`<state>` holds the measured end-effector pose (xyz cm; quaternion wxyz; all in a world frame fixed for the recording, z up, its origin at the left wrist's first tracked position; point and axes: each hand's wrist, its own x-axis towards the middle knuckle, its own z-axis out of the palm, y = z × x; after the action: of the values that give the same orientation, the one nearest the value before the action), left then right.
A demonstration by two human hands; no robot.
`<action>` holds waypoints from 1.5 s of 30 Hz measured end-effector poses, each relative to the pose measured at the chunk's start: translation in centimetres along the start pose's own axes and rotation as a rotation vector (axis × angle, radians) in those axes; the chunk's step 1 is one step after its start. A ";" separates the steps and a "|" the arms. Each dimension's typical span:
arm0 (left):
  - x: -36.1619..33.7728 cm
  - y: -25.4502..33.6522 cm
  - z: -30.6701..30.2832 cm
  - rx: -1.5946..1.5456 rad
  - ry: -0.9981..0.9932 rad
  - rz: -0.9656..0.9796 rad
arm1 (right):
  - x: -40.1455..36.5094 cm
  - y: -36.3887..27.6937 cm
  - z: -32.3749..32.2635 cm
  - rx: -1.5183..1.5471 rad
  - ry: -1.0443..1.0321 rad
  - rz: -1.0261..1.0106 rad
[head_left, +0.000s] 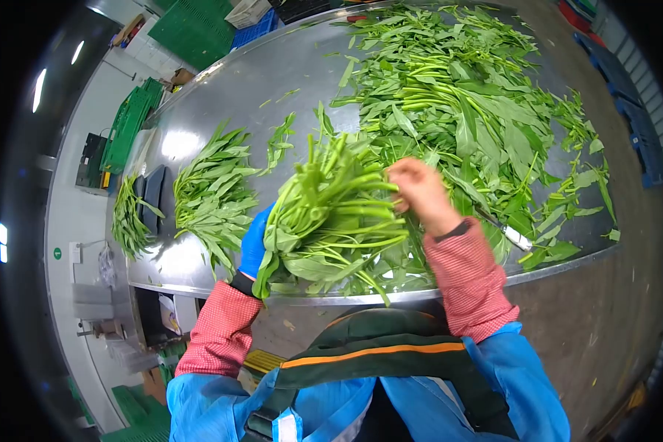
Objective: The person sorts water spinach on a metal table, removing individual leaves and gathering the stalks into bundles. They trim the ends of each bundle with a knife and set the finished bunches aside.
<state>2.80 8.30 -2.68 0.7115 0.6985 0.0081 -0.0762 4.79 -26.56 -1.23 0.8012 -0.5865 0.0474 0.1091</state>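
Blue-gloved left hand (254, 243) gripping leafy bunch (313, 214), right hand (422, 193) at its stems (368, 209), grip unclear

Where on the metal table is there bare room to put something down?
The widest bare patch of the metal table lies beyond the laid bunch, left of the big leafy heap, with a few scraps. Crowded: the right side, under that heap, and the near middle, where the left hand holds a thick bunch.
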 end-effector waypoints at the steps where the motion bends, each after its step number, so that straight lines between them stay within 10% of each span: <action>1: -0.2 -0.7 -1.3 0.088 0.001 0.021 | 0.1 -0.5 -2.1 0.194 0.071 -0.025; 10: -0.4 -0.9 -1.6 0.135 -0.038 0.052 | -0.3 2.5 -0.8 -0.235 -0.256 0.007; 18: -1.0 -1.4 -2.6 -0.038 -0.013 -0.062 | -0.9 -1.2 -7.2 -0.265 0.118 -0.095; 22: -0.8 -1.1 -2.6 -0.327 0.037 -0.202 | -2.2 -0.5 -5.9 -0.943 -0.154 -0.299; 26: -0.3 -1.3 -0.8 0.315 0.029 0.092 | -2.5 1.0 1.0 -0.577 -0.197 -0.079; 30: 0.0 -0.9 -1.2 -0.022 0.047 -0.036 | -2.4 1.7 -1.4 -0.255 -0.220 0.018; 34: -0.7 -1.2 -2.3 0.381 0.022 0.041 | -1.1 0.3 -8.2 -0.075 0.070 -0.084; 42: -1.3 1.9 3.3 0.034 -0.240 -0.040 | 2.4 3.5 -2.4 -0.023 -0.484 -0.032; 45: -0.9 2.4 3.3 0.509 -0.266 0.244 | 1.0 1.2 -0.6 0.010 -0.402 0.003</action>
<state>1.86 5.13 -0.14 0.5126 0.8339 -0.1881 -0.0805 5.55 -26.63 -2.71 0.7972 -0.5489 -0.1122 0.2250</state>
